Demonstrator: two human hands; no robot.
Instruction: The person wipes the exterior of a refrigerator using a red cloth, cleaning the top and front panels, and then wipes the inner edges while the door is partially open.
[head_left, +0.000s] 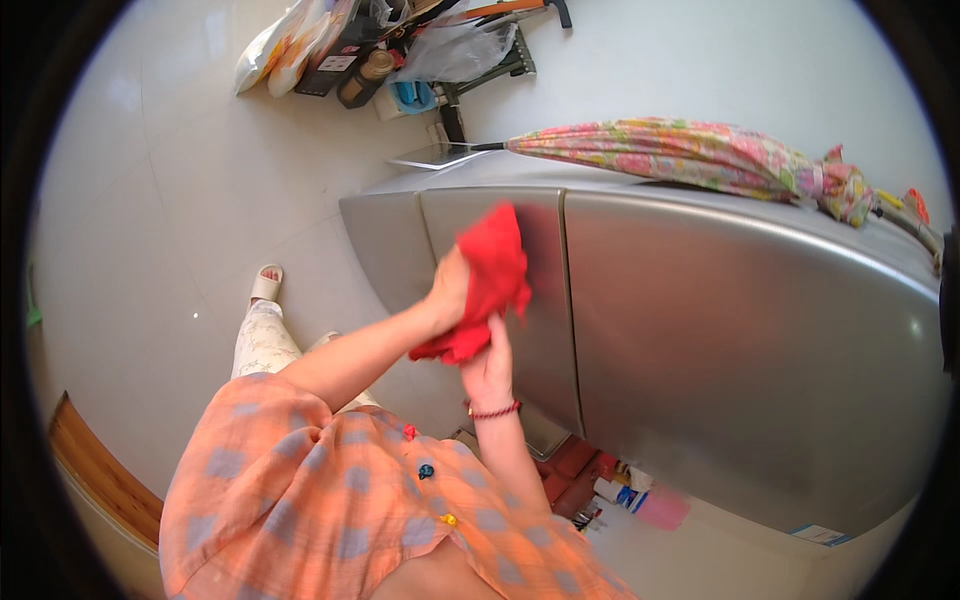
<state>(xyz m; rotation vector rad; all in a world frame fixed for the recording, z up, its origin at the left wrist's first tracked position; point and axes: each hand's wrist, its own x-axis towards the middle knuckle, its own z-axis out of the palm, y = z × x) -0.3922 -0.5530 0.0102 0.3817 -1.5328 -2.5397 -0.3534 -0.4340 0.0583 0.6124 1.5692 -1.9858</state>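
Note:
My left hand (450, 289) grips a crumpled red cloth (491, 262), its fingers largely hidden behind the fabric. Below it is my right hand (489, 367), with a dark red braided bracelet at the wrist; it holds the lower edge of the cloth, the thumb along the fabric. Both hands are in front of the silver metal doors of a refrigerator (675, 315), close to the seam between two doors. The cloth is slightly blurred and shows as a red reflection on the door. Whether it touches the door I cannot tell.
A folded floral umbrella (660, 154) lies along the refrigerator's edge. Beyond stand plastic bags (277, 52), a lidded jar (367, 79) and a dark metal frame (487, 75). Bottles and a pink item (664, 508) are at the lower right. My slippered foot (266, 283) is on the tiled floor.

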